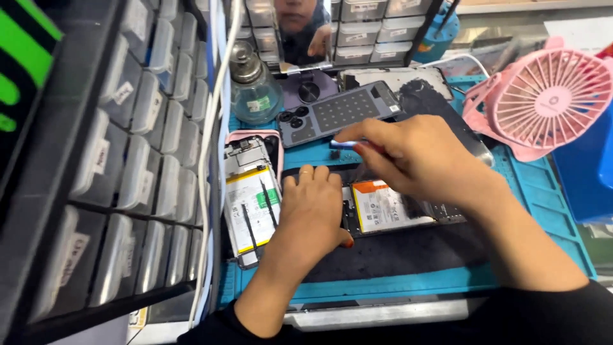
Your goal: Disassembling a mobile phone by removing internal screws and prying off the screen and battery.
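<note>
Blue silicone work mat (543,198) covers the table in front of me, with a darker pad (408,252) laid over its middle. On that pad lies an opened phone (389,207), back cover off, its white battery with an orange corner showing. My left hand (313,214) lies flat on the phone's left end, palm down, fingers together and pressing on it, clamped around nothing. My right hand (415,160) hovers over the phone's upper edge, its grip pinched together on a slim tool with a blue handle (348,144); the tool's tip is hidden behind my fingers, so I cannot tell what it touches. Just left of my left hand sits a second opened phone in a pink case (249,198), with two thin black tools resting on its battery. Beyond my hands lies a grey phone back cover (338,115) with camera cut-outs, and behind it a purple phone back (306,89). A glass bottle with a metal pump top (254,86) stands at the far left of the mat. A pink desk fan (543,99) stands to the right, and racks of small clear parts drawers (140,153) fill the left side.
</note>
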